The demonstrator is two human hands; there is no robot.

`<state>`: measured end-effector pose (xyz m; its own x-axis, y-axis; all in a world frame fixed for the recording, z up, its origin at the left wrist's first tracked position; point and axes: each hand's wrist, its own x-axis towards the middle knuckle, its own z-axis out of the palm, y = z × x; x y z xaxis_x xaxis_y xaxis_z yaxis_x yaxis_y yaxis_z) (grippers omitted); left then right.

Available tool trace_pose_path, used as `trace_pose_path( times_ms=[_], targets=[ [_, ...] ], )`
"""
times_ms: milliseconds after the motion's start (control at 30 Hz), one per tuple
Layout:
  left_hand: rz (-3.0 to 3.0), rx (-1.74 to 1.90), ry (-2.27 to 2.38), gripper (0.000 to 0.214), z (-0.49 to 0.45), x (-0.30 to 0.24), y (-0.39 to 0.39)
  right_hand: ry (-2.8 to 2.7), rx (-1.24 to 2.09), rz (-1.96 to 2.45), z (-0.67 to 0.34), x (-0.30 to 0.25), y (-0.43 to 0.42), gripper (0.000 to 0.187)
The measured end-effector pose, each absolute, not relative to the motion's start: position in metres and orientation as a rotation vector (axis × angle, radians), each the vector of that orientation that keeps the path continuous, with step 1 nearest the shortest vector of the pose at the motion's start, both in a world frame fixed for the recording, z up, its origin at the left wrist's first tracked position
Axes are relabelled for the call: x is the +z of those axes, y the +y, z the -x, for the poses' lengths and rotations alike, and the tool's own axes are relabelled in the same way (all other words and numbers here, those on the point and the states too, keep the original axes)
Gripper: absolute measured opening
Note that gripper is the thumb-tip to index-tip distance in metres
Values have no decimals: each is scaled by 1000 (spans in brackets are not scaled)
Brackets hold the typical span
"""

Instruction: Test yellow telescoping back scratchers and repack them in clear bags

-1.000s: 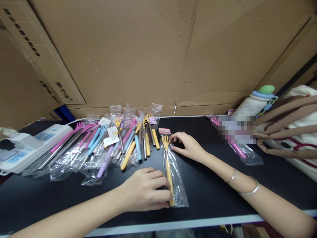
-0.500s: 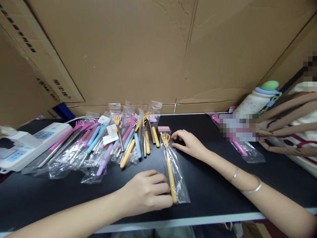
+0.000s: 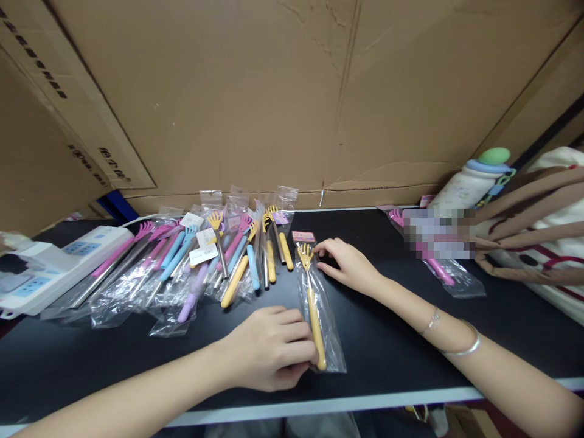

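A yellow back scratcher [image 3: 314, 322] with a clawed head lies in a clear plastic bag [image 3: 335, 347], a pink label [image 3: 303, 236] at its top. My left hand [image 3: 276, 350] is curled at the bag's lower left edge, fingers closed against the handle end; its fingertips are partly hidden. By the clawed head, my right hand [image 3: 347, 261] rests on its side, thumb and forefinger apart, their tips touching the bag's upper right edge. To the left lies a pile of bagged back scratchers [image 3: 182, 255] in pink, blue, purple and yellow.
A white power strip [image 3: 77, 261] stands left of the pile. At the right lie a bagged pink back scratcher [image 3: 440, 271], a white bottle [image 3: 465, 185] with a green top, and a bag with brown straps [image 3: 538, 234]. Cardboard [image 3: 255, 97] walls the back of the black table [image 3: 387, 353].
My left hand's fingers have curled slightly more at the handle end, and the bag's lower end has shifted a little left. My right hand stays nearly still.
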<state>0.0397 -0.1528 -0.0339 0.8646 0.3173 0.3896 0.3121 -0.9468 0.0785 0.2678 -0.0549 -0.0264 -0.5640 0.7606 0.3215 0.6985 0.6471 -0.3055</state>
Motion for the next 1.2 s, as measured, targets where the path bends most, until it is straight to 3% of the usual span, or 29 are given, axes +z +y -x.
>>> trace_pose_path(
  times_ms=[133, 1200],
  targets=[
    [-2946, 566, 505, 16, -37, -34, -153, -2466, 169, 1137, -267, -25, -57, 18],
    [-3026, 775, 487, 9, -41, -36, -156, -2535, 86, 1127, -266, -23, -58, 19]
  ],
)
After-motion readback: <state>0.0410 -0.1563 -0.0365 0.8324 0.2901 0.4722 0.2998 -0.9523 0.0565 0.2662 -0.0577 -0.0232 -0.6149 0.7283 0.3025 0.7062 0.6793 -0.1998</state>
